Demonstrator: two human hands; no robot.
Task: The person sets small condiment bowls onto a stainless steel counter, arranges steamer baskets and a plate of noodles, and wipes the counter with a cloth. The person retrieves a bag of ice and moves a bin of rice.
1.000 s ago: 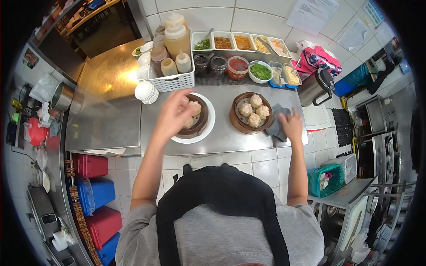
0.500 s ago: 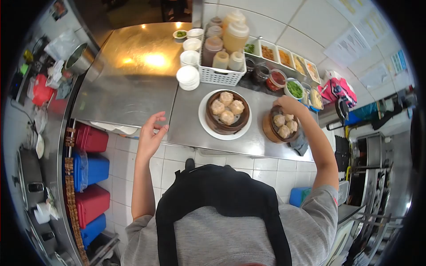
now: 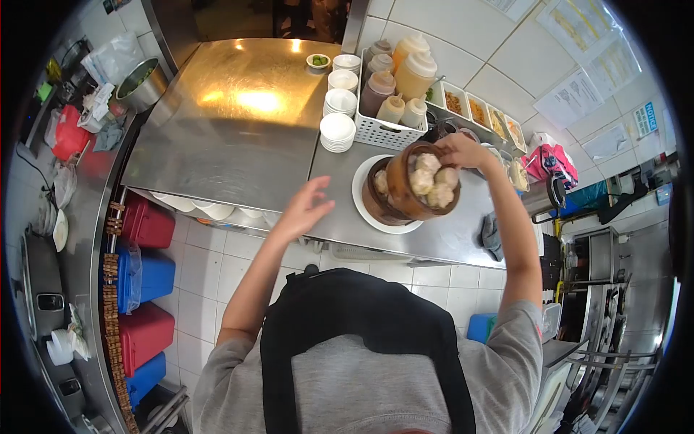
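Note:
My right hand (image 3: 461, 150) grips the far rim of a bamboo steamer of dumplings (image 3: 425, 182) and holds it in the air, over a second steamer (image 3: 374, 194) that rests on a white plate (image 3: 359, 205) on the steel counter. My left hand (image 3: 305, 209) hovers open, fingers apart, above the counter's front edge to the left of the plate, touching nothing.
A white basket of sauce bottles (image 3: 394, 107), stacked small white bowls (image 3: 337, 132) and a row of condiment tubs (image 3: 483, 116) line the back. A grey cloth (image 3: 491, 236) lies at the right. Coloured bins (image 3: 148, 278) stand under the steel counter (image 3: 231, 123). A metal pot (image 3: 142, 85) sits far left.
My right hand has lifted the right steamer off the counter and carried it left over the plated steamer. My left hand has moved right, toward the plate.

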